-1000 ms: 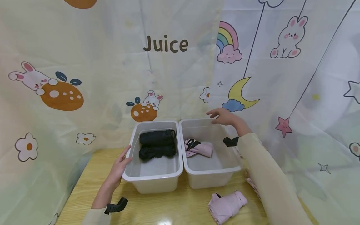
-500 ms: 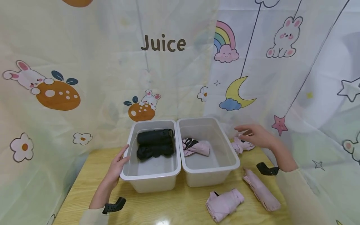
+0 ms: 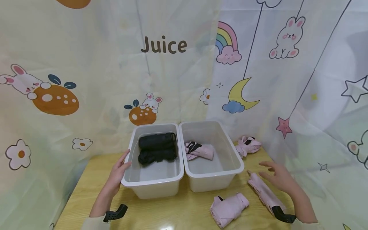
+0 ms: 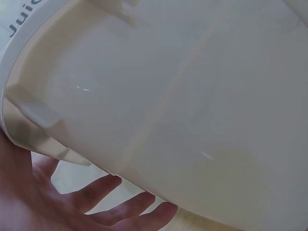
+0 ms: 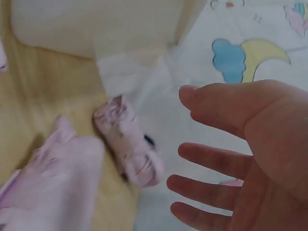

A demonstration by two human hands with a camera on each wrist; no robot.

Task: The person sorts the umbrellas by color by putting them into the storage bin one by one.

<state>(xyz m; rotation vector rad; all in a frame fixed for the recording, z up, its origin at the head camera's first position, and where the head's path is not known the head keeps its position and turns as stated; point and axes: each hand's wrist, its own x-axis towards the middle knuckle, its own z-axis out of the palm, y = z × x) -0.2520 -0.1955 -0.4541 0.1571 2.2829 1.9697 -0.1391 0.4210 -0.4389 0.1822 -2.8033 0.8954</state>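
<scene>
In the head view my left hand holds the left rim of a white plastic bin, its thumb at the rim. The left wrist view shows fingers against the bin's outer wall. Two dark rolled bundles lie inside. My right hand hovers with fingers spread, holding nothing, beside a long pink rolled cloth-like bundle. Another pink roll lies in front, and a third pink bundle by the back right corner; the right wrist view also shows that bundle.
A second white bin stands directly right of the first, with a pink and black bundle inside. Both bins rest on a wooden table. Printed curtains hang right behind the bins and along both sides.
My right hand has moved from over the right bin's back edge, rightward and toward me, to beside the long pink roll. My left hand has stayed on the bin's rim.
</scene>
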